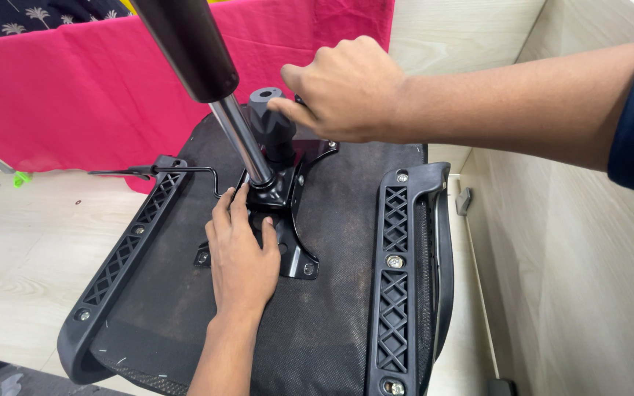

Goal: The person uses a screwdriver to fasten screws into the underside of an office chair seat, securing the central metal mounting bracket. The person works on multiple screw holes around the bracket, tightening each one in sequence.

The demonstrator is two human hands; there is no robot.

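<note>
We've got the upturned chair seat lying near the tabletop's right edge, left hand flat with grip spread on the metal base plate beside the gas cylinder, right hand with grip pressed around the black knob.

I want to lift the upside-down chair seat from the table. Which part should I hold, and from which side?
Probably best by the two black lattice side rails: the left rail and the right rail. Come from the near edge, one hand on each outer side. They are long, rigid, screwed to the seat, and their outer edges are free. The gas cylinder stands tilted in the middle, so gripping it could tip the seat.
</note>
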